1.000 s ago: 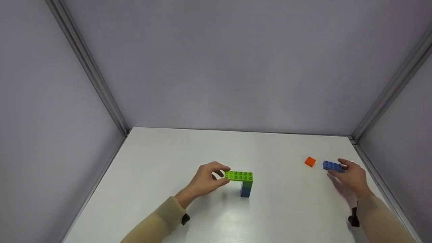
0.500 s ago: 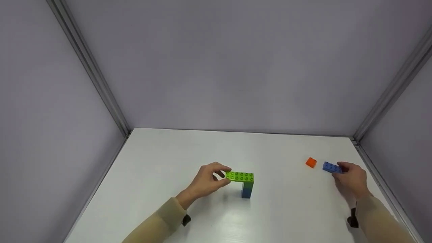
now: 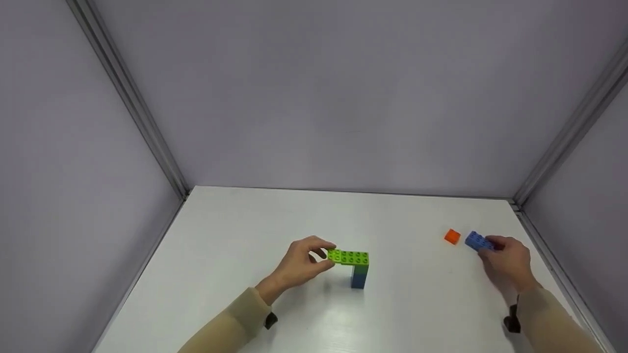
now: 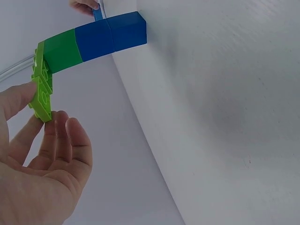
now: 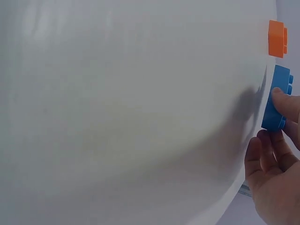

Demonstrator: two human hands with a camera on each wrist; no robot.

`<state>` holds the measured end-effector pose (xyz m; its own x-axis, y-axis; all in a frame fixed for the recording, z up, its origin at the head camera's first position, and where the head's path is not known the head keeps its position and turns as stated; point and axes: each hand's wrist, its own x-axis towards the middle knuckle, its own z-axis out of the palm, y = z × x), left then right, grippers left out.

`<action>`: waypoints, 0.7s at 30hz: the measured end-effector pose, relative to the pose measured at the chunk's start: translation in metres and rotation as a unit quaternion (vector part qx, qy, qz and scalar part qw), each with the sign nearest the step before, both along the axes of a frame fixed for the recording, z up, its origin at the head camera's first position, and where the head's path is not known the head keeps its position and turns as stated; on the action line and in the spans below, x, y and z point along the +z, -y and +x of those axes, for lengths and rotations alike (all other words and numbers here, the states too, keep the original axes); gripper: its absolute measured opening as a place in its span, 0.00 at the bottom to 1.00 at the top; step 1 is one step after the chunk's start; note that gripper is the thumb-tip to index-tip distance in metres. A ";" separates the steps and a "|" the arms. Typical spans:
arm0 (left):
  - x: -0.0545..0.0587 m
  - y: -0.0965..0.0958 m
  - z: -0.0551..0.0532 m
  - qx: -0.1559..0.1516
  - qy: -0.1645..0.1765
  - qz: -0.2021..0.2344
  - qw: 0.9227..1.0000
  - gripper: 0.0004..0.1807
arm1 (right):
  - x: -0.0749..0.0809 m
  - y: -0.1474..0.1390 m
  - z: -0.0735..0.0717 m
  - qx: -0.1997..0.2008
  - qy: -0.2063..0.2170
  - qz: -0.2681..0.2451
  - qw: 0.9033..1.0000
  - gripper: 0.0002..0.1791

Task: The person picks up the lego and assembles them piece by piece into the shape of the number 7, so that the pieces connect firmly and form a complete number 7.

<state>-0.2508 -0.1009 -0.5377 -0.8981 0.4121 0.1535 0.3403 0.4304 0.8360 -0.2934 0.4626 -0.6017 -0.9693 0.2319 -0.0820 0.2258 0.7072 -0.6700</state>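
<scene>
My left hand pinches the left end of a lime-green studded plate between thumb and fingers. That plate lies flat on top of a narrow column and sticks out leftward over the table. In the left wrist view the column shows a green brick under the plate and two blue bricks below it. A brighter lime piece forms the held end. Over at the right, my right hand grips one end of a long blue brick, its studs facing up, thumb along its side.
An orange brick lies on the white table, just left of the blue brick. Grey panels stand behind and at both sides, with metal rails at the corners.
My right hand has closed its fingers on the long blue brick, then turned it and shifted it slightly left. The left hand and the column stay in place.
</scene>
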 end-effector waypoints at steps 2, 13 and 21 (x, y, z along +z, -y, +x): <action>0.000 0.000 -0.001 -0.003 -0.002 0.002 1.000 0.19 | 0.002 0.002 0.000 -0.003 0.009 -0.008 1.000 0.34; -0.001 0.000 -0.004 -0.012 -0.010 0.009 1.000 0.19 | 0.010 0.013 0.003 -0.016 0.006 -0.032 0.999 0.35; -0.001 0.000 -0.006 -0.013 -0.008 0.012 1.000 0.19 | 0.013 0.028 0.001 -0.008 -0.032 -0.017 0.999 0.31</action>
<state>-0.2568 -0.1010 -0.5385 -0.8842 0.4315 0.1790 0.3654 0.4001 0.8405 -0.2924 0.4343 -0.5886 -0.9689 0.2456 -0.0289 0.1934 0.6799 -0.7073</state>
